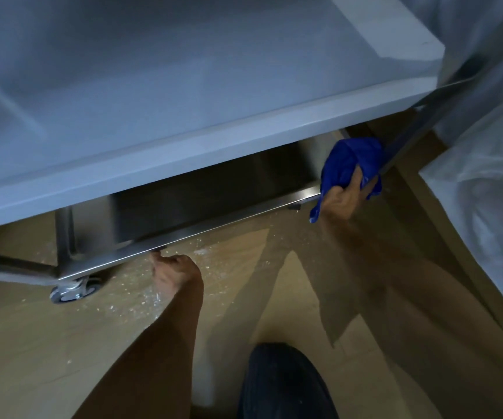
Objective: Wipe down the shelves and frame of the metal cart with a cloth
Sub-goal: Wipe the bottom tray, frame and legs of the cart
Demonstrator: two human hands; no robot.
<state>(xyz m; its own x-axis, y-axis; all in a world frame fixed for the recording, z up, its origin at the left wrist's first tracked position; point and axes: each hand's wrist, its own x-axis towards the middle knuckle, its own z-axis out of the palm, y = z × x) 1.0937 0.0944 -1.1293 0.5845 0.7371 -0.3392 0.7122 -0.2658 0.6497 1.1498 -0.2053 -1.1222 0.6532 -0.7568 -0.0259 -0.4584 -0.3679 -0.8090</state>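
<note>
at right, right hand (339,196) grasps blue cloth (350,164) against cart upright (407,137), blurred. left hand (171,272), fingers curled, grips lower shelf edge (214,226) at near left; fingertips hidden beneath. caster (73,290) beyond, left.

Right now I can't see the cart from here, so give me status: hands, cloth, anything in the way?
Right hand grips blue cloth at the cart's corner post. Left hand touches bottom shelf edge. Nothing blocking.

bare forearms (165,334), dark trouser knee (283,385)
</note>
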